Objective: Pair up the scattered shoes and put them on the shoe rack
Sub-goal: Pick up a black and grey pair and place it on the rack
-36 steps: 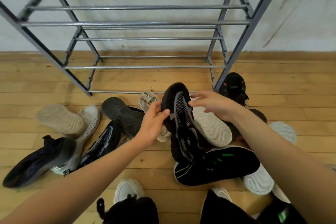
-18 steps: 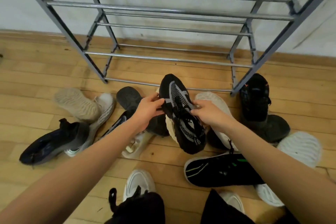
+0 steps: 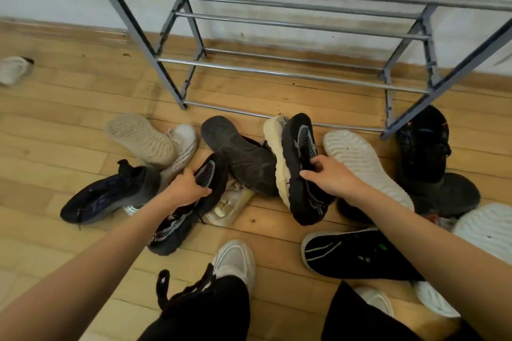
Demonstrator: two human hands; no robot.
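My right hand [image 3: 328,177] grips a black knit sneaker with a cream sole [image 3: 300,155], held on its side, toe toward the rack. My left hand [image 3: 187,188] closes around the collar of its matching black sneaker [image 3: 191,202], which lies on the floor on top of a cream shoe [image 3: 231,206]. The grey metal shoe rack [image 3: 291,75] stands against the wall just beyond, its bars bare. Several other shoes lie scattered around my hands.
On the left lie a beige pair [image 3: 149,141] and a dark navy sneaker [image 3: 105,196]. A dark grey shoe [image 3: 243,158] sits between my hands. At the right are a white sole [image 3: 363,163], black shoes [image 3: 424,144] and a black sneaker with green marks [image 3: 357,255]. A lone pale shoe [image 3: 13,69] lies far left.
My left hand has let go of the held sneaker and dropped left onto the matching black sneaker on the floor. The right hand alone keeps the first one.
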